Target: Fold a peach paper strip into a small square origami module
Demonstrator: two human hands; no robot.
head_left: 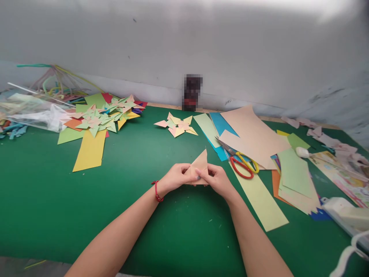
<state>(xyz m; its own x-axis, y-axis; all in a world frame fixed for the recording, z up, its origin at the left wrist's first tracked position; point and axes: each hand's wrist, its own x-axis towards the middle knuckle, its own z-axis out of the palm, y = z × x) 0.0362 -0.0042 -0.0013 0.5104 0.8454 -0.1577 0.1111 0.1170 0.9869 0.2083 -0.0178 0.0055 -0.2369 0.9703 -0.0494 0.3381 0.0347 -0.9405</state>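
A folded piece of pale peach paper (201, 158), with one pointed corner standing up, is held just above the green table. My left hand (178, 177) grips its left side, thumb laid across the front. My right hand (217, 179) pinches the right side, and the two thumbs nearly meet at the middle. Fingers behind the paper are mostly hidden. Beyond the hands lies a folded paper star (180, 125) in pink, yellow and green. Scissors (240, 159) with red and yellow handles rest on paper sheets to the right.
Several paper stars (95, 119) are heaped on coloured sheets at the back left, beside a clear plastic bag (43, 115). A yellow-green strip (262, 200), a large peach sheet (253, 127) and a white glue gun or similar device (346, 211) lie right. A wall stands behind.
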